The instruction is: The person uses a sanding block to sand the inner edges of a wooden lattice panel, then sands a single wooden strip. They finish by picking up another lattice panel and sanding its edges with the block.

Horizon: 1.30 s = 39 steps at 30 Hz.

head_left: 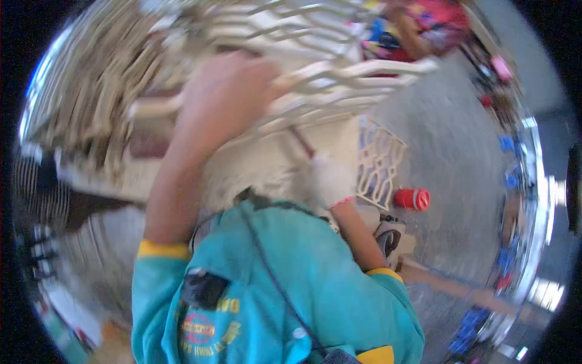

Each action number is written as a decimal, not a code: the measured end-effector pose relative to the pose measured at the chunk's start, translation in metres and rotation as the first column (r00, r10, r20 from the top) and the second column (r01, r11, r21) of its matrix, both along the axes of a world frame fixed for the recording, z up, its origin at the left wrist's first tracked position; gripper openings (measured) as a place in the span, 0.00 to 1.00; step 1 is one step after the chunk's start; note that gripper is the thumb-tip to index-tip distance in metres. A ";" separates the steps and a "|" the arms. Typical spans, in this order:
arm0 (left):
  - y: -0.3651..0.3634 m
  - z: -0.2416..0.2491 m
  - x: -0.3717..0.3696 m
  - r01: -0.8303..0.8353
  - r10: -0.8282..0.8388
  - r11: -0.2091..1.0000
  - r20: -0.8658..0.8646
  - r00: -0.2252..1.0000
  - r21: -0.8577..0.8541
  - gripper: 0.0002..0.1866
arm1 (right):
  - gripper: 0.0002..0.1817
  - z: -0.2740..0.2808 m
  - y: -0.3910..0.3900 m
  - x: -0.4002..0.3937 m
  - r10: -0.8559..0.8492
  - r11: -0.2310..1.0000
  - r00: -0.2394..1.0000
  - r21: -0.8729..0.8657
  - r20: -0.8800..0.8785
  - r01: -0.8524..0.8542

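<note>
My left hand (227, 91), bare and smeared by motion, is closed around a cream lattice panel (339, 76) with wavy slats, which it holds up off the work surface. My right hand (333, 179) wears a white glove and is closed on a thin dark-red stick-like tool (302, 141). The tool points up toward the underside of the panel; I cannot make out its tip or whether it touches. Below both hands lies a pale work table (267, 161).
Many similar cream pieces are stacked at left (91, 91). Another lattice panel (297, 18) lies beyond my left hand. On the right, a lattice panel (381, 161) leans by the table, near a red container (412, 199) on the grey floor (448, 145). A person in red (439, 24) is at upper right.
</note>
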State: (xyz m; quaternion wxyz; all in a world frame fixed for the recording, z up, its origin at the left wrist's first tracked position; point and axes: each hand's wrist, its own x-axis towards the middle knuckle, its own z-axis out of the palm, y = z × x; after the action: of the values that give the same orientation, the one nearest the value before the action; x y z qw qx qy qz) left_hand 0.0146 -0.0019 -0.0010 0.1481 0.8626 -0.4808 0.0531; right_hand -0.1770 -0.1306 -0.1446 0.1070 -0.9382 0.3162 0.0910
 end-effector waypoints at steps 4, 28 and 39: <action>-0.004 -0.001 -0.002 -0.031 0.030 0.999 -0.049 0.998 -0.017 0.17 | 0.09 -0.021 -0.009 0.011 -0.012 1.000 0.976 -0.005 0.217 0.013; -0.015 0.011 -0.005 0.022 -0.021 0.999 0.014 1.000 -0.043 0.16 | 0.10 -0.039 -0.015 0.028 -0.061 0.970 0.979 0.244 0.192 0.013; -0.013 0.009 -0.007 0.020 -0.018 0.999 0.081 0.997 -0.029 0.17 | 0.11 -0.027 -0.017 0.022 -0.168 0.969 0.956 0.220 0.242 0.115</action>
State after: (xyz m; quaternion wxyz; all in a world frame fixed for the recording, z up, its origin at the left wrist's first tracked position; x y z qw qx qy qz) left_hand 0.0073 -0.0144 0.0079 0.1422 0.8528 -0.4938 0.0935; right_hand -0.1545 -0.1472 -0.1721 0.2492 -0.9009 0.3552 -0.0083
